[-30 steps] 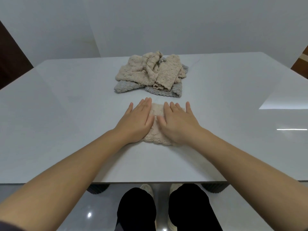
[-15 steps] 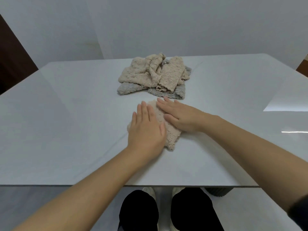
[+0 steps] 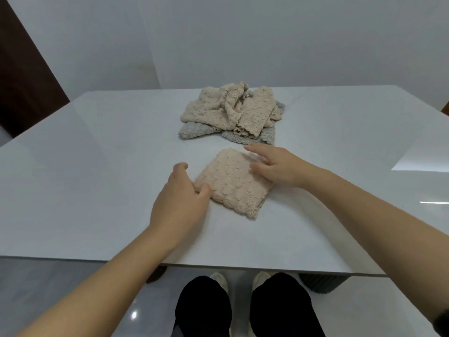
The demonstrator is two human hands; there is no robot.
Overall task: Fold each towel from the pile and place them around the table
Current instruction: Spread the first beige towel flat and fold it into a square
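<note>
Closest in, two dark trouser legs [image 3: 239,310] and pale shoes under the near table [image 3: 85,181] edge. Just past that edge, left hand [image 3: 181,199] at the near left corner of the folded towel [image 3: 234,182], thumb and curled fingers [image 3: 202,188] touching that corner, grip probably closing but hard to tell whether pinched tight. Right hand [image 3: 277,167] lying on the far right side of the same towel, fingers spread and slack, gripping nothing. Folded towel flat on the table in a small beige square, turned a little askew, near the middle front. For a clean finish: lift from both sides at once so the layers stay stacked, keep the square level, set down flat at a spot by the table edge, press lightly after. Further on, pile [image 3: 233,114] of loose towels, beige over grey, well short of the far edge, close behind the folded one but apart from it. Table white, glossy, bare elsewhere, window glare at right. Beyond, plain pale walls, dark brown panel [image 3: 21,76] at far left.
</note>
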